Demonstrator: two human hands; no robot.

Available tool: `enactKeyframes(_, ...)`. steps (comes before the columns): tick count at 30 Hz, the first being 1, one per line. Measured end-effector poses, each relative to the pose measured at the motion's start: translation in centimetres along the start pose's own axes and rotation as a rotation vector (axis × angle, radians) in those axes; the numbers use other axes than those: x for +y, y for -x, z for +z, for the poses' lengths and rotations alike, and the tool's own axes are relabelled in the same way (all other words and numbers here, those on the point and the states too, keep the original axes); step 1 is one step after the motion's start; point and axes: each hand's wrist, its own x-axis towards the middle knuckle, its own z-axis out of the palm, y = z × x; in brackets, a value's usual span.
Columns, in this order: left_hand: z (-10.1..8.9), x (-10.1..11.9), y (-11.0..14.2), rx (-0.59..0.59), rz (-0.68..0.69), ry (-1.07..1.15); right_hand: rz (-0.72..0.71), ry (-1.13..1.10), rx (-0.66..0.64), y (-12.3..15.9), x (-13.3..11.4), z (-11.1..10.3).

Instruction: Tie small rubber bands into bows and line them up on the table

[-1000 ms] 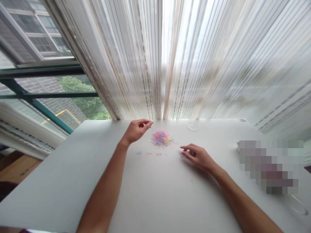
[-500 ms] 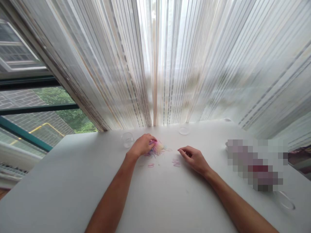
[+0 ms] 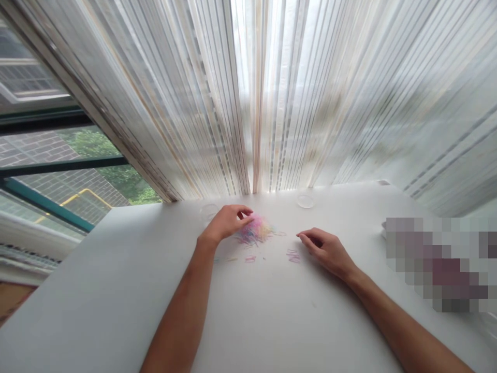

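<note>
A loose heap of small pastel rubber bands [image 3: 256, 230] lies on the white table [image 3: 272, 321]. My left hand [image 3: 229, 224] is at the heap's upper left, its thumb and forefinger slightly apart with nothing visible between them. To the right of the heap, my right hand [image 3: 324, 249] rests on the table with thumb and forefinger pressed together. Whatever they may hold is too small to make out. Close by lies a small group of purple bands [image 3: 293, 256]. A few pink bands [image 3: 250, 258] sit below the heap, and a yellowish band [image 3: 232, 259] lies to their left.
A clear round container [image 3: 208, 211] stands behind my left hand, partly hidden. Its clear round lid-like disc [image 3: 305, 201] lies near the back edge. A blurred-out object [image 3: 438, 264] is on the right. Striped sheer curtains [image 3: 272, 103] hang behind the table.
My left hand has lifted slightly off the heap, and its thumb and forefinger have parted. My right hand keeps its pinch beside the purple bands. The view has shifted a little.
</note>
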Motion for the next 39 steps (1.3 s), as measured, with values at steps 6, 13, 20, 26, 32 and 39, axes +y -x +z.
enactKeyframes(6, -0.2, -1.1, -0.1, 0.02, -0.035, -0.037, 0.006, 0.004, -0.002, 0.0, -0.1, -0.1)
enactKeyframes(13, 0.8, -2.2, -0.1, -0.052, -0.095, -0.138, 0.009, 0.005, 0.0, 0.0, -0.2, -0.1)
enactKeyframes(20, 0.4, -1.1, -0.1, -0.018, -0.085, -0.137, 0.018, 0.011, -0.004, 0.0, -0.1, -0.1)
enactKeyframes(26, -0.4, -0.9, 0.0, 0.048, -0.009, -0.035, 0.033, 0.004, -0.004, 0.0, -0.1, -0.2)
enactKeyframes(32, 0.7, -0.9, -0.2, -0.042, -0.016, -0.063, 0.031, 0.007, 0.0, 0.0, -0.1, -0.2)
enactKeyframes(39, 1.7, -1.1, -0.4, -0.067, -0.042, -0.083, 0.046, 0.001, -0.006, 0.0, -0.1, -0.2)
